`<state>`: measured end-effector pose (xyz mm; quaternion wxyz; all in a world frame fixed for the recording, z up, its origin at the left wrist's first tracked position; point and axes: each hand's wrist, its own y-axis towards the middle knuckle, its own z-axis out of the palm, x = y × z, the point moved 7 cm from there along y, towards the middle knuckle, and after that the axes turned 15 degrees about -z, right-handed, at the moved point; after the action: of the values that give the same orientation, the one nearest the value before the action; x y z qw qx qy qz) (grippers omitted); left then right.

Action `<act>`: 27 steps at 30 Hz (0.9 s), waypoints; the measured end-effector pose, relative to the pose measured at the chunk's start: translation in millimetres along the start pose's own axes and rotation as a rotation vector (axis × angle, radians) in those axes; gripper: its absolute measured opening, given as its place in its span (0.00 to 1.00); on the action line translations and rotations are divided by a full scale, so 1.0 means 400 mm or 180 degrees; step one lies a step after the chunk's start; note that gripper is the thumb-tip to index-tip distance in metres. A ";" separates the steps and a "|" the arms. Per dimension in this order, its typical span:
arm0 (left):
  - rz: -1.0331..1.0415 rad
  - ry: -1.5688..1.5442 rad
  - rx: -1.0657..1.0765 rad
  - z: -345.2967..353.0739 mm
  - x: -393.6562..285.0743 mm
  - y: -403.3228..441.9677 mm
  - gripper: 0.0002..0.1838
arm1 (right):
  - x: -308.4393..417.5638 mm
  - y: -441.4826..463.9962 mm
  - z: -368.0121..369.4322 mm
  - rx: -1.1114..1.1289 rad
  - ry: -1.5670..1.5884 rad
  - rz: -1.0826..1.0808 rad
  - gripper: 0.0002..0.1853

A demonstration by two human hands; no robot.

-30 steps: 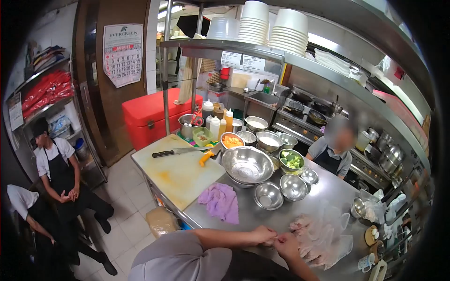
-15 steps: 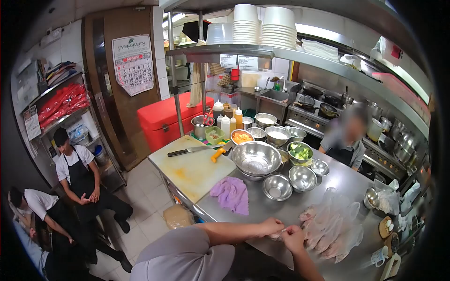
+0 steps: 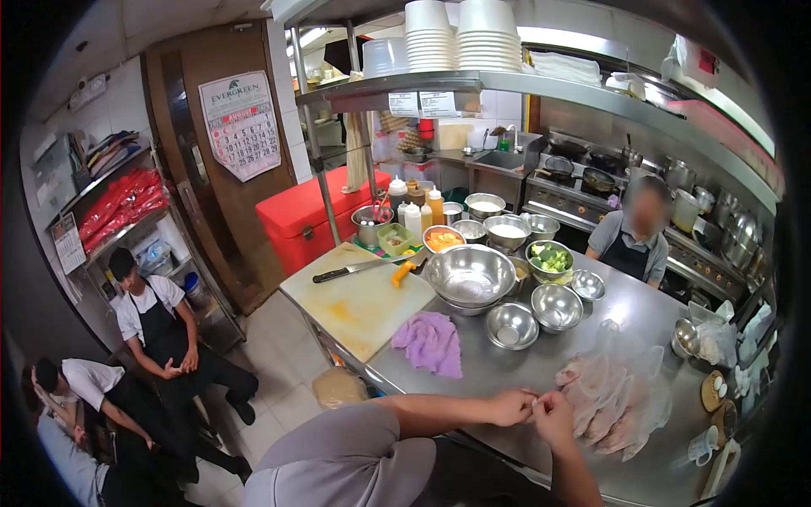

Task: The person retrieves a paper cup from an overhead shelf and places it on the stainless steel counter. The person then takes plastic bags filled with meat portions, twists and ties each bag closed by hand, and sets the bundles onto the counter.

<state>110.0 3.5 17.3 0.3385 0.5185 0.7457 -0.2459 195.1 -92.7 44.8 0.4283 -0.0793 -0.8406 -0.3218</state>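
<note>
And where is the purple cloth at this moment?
In the head view, the purple cloth lies just below the middle, on the steel counter, by the right edge of the cutting board; the large steel bowl is beyond it.

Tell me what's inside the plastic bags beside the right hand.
The translucent plastic bags hold pale pink pieces that look like raw meat. Their undersides and the steel counter beneath are covered and cannot be seen.

There's the knife (image 3: 359, 269), lying on the cutting board (image 3: 380, 308), purple cloth (image 3: 429, 344) crumpled at its edge! Steel bowls (image 3: 512, 328) crowd nearby, one holding greens (image 3: 549, 258); a red cooler (image 3: 296, 230) stands beyond, and a calendar (image 3: 241, 127) hangs on the brown door (image 3: 230, 228).
</note>
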 end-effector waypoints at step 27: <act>0.0817 0.0671 0.0899 -0.409 -0.179 -0.056 0.16 | 0.055 0.041 0.015 -0.0861 -0.0595 0.0019 0.10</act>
<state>64.8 69.7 178.3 0.2111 0.6743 0.6630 -0.2472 184.3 -79.4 67.1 0.3346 -0.1684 -0.8255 -0.4221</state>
